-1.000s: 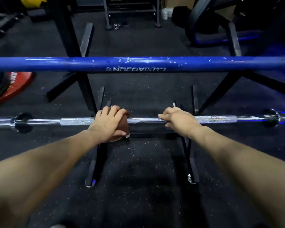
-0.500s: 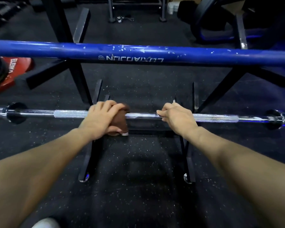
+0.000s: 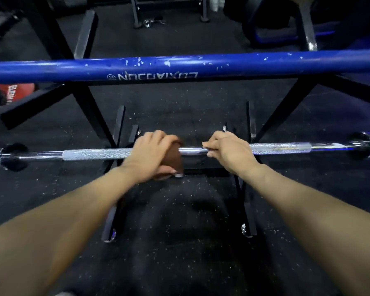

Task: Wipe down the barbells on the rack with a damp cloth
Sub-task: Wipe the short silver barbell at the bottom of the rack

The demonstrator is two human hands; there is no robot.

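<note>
While the left hand (image 3: 150, 154) clamps the brown cloth (image 3: 174, 154) around the chrome barbell (image 3: 190, 150) at frame centre, the right hand (image 3: 229, 151) grips bare steel; wiping should run full-length, wrapped tight.

Rack: you face a low black rack (image 3: 247, 210) whose two rails run toward you on the floor.
Bar on rack: your chrome barbell (image 3: 98, 153) lies crosswise over both rails.
Floor: black speckled rubber floor (image 3: 179, 242) carries the rack.
Upper level: your blue barbell (image 3: 265, 64) sits higher, across black uprights.
</note>
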